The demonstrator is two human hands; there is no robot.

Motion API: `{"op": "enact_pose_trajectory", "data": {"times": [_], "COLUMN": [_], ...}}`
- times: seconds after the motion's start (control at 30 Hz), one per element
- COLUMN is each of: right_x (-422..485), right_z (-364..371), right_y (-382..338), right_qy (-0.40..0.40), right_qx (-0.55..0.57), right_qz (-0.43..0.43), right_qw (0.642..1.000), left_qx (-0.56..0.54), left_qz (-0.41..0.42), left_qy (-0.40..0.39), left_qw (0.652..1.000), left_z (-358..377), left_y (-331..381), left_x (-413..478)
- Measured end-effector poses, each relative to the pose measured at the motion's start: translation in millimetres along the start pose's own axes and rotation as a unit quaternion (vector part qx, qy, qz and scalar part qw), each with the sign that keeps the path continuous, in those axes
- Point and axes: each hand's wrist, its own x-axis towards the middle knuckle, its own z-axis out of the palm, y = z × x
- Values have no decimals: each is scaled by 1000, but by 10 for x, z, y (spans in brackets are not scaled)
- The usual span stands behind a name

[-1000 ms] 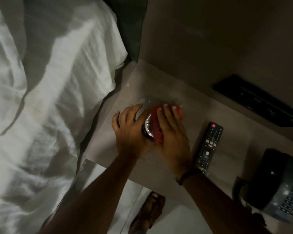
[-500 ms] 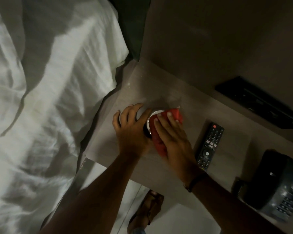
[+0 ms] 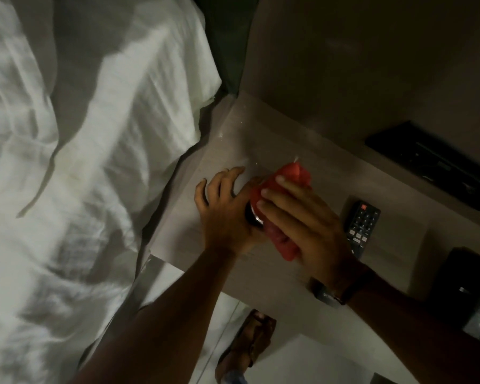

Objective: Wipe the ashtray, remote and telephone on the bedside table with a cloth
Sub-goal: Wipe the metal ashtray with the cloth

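Observation:
On the bedside table (image 3: 261,134) my left hand (image 3: 225,214) grips the ashtray (image 3: 252,217), of which only a dark, shiny sliver shows between my hands. My right hand (image 3: 305,220) presses a red cloth (image 3: 283,184) flat over the ashtray's top, fingers spread on the cloth. A black remote (image 3: 362,223) lies just right of my right hand, partly hidden by it. The black telephone (image 3: 471,297) sits at the table's right end, cut off by the frame edge.
A white-sheeted bed (image 3: 81,176) borders the table on the left. A dark panel (image 3: 432,164) is mounted on the wall behind the remote. Below the table's front edge, a sandalled foot (image 3: 247,345) stands on the pale floor.
My right hand has slid the red cloth across the ashtray, now covering nearly all of it. The left hand holds its grip. The camera view has shifted slightly.

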Motion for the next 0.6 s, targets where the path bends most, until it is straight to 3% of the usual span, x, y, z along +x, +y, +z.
{"op": "enact_pose_trajectory", "data": {"times": [0.1, 0.17, 0.23, 0.3, 0.5, 0.6], "right_x": [-31, -9, 40, 16, -471, -665], "right_z": [67, 84, 81, 56, 66, 83], "right_y": [18, 127, 231, 279, -147, -436], "right_qy": [-77, -96, -67, -46, -25, -45], "right_qx": [-63, -69, -65, -53, 19, 74], "right_qz": [-80, -87, -37, 66, 279, 273], "right_qw": [992, 989, 995, 995, 960, 958], "left_qx": [7, 5, -5, -12, -1, 34], "left_qz": [6, 9, 9, 15, 13, 15], "left_qy": [-7, -1, 1, 14, 30, 19], "left_qw": [1000, 1000, 1000, 1000, 999, 999], "left_z": [6, -7, -35, -53, -116, -98], "left_y": [-3, 7, 9, 32, 81, 63], "left_x": [-20, -14, 5, 7, -3, -13]}}
